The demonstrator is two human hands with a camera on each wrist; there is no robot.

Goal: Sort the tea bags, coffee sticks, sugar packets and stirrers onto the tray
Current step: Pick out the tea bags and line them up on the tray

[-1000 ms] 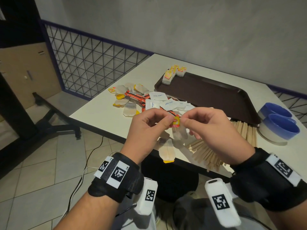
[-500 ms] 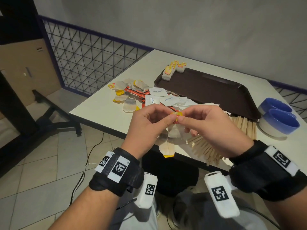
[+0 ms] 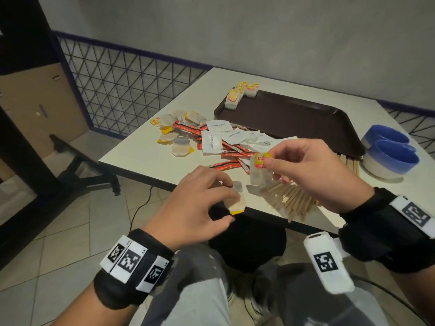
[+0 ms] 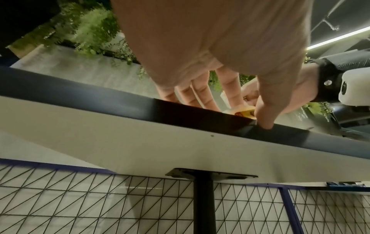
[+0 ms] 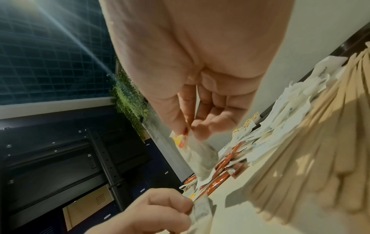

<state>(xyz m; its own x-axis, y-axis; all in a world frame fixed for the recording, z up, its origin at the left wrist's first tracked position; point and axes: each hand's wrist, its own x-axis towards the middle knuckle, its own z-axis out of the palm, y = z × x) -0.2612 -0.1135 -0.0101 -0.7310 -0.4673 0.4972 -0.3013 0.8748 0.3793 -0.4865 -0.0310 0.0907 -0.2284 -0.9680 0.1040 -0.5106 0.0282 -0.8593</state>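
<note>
My right hand (image 3: 268, 158) pinches a tea bag (image 3: 259, 176) by its yellow and red tag and holds it above the wooden stirrers (image 3: 294, 198). In the right wrist view that tea bag (image 5: 200, 155) hangs from the fingertips. My left hand (image 3: 229, 204) pinches a second tea bag (image 3: 237, 201) at the table's front edge, thumb under the rim. A brown tray (image 3: 306, 118) holds several tea bags (image 3: 237, 97) in its far left corner. Left of the tray lies a mixed pile of tea bags (image 3: 180, 147), red coffee sticks (image 3: 186, 127) and white sugar packets (image 3: 213, 143).
Two blue and white bowls (image 3: 390, 156) stand right of the tray. A wire mesh fence (image 3: 131, 90) and a grey wall bound the table's far sides. Below the table's front edge are my knees and a tiled floor.
Both hands were together on one tea bag's tag. They have parted: the right hand keeps that bag and has moved right, and the left has dropped to the bag at the table's edge.
</note>
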